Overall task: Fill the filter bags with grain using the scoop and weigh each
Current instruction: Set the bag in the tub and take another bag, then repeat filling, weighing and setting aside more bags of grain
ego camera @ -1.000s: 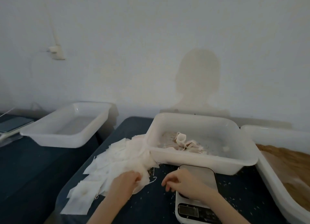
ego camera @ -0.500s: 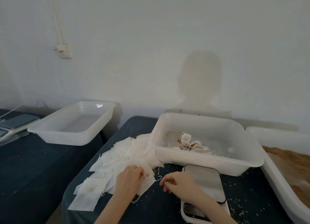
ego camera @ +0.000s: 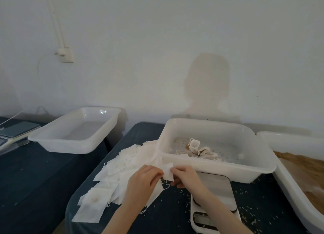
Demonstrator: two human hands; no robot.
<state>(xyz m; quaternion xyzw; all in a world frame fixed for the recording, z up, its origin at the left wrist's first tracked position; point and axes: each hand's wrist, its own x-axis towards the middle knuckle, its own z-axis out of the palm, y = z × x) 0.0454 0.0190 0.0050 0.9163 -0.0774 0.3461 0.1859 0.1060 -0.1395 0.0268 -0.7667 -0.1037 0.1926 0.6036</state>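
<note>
While both hands meet over the near edge of the loose bag pile (ego camera: 122,165), the left hand (ego camera: 142,179) and right hand (ego camera: 186,176) each pinch a side of one filter bag (ego camera: 168,173), held between them just above the tabletop (ego camera: 175,216). Grain tub (ego camera: 298,190) lies to the right, nearer the right hand; no scoop visible.

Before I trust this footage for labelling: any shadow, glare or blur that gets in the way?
Head view: a person-shaped shadow falls on the wall, a small glare spot sits on the left tub, the wide lens bends the edges, and the hands' fingers look slightly soft.
</note>
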